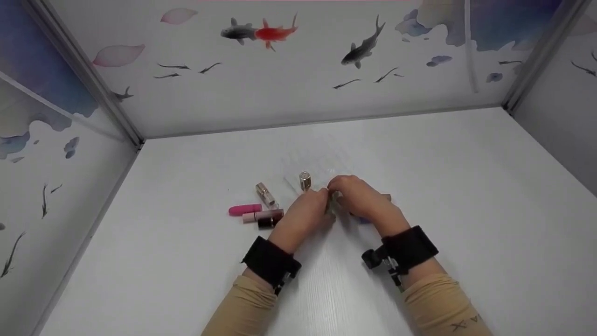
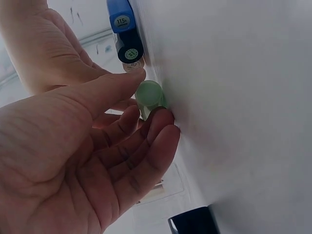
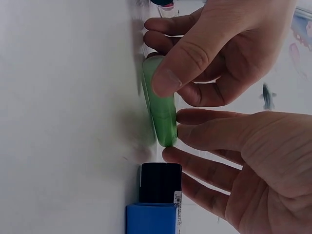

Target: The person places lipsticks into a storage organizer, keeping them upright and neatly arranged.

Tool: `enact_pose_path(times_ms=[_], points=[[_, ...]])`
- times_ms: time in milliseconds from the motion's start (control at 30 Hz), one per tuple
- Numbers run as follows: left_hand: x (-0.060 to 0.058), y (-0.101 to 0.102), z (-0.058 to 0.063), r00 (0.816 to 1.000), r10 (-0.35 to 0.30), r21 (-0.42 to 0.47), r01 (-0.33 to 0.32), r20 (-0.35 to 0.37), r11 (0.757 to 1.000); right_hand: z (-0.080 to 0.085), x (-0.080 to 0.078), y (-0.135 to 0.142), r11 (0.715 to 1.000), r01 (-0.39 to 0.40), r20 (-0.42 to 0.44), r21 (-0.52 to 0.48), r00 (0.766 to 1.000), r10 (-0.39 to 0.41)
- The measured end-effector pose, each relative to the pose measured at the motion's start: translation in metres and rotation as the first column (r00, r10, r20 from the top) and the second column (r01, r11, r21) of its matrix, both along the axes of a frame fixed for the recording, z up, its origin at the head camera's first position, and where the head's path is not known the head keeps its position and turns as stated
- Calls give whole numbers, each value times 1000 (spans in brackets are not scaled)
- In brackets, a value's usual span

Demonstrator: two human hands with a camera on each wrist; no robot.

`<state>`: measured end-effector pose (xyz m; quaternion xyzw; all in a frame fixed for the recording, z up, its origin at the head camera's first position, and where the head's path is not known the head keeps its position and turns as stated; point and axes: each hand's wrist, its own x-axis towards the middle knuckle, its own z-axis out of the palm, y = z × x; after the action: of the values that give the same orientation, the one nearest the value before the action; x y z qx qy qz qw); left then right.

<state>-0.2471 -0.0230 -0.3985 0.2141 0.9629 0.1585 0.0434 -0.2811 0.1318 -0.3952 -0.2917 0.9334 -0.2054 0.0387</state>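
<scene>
White desk [image 1: 466,196], fish-painted wall [image 1: 298,84] behind | green translucent tube [image 3: 163,114] between both hands: left hand [image 1: 303,212] pinching it, fingertips of right hand [image 1: 366,200] at its other end (gripping or not, cannot tell) | seemingly unfinished: green translucent tube unreleased; pink tube [image 1: 245,209], black tube [image 1: 268,222] lying loose

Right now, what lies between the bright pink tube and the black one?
A pale pink tube lies between the bright pink tube and the black one; the head view shows it.
</scene>
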Motion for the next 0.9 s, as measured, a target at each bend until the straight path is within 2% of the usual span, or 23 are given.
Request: enact_pose_path(times_ms=[400, 633, 900], points=[[5, 3, -4, 1000, 1, -20, -1, -14, 1000, -8, 5, 2, 1000, 31, 11, 2, 999, -31], [5, 3, 12, 998, 61, 20, -60, -20, 998, -9, 2, 2, 998, 52, 40, -36, 998, -51], [0, -1, 29, 984, 101, 162, -76, -150, 984, 2, -1, 5, 986, 68, 73, -152, 996, -58]])
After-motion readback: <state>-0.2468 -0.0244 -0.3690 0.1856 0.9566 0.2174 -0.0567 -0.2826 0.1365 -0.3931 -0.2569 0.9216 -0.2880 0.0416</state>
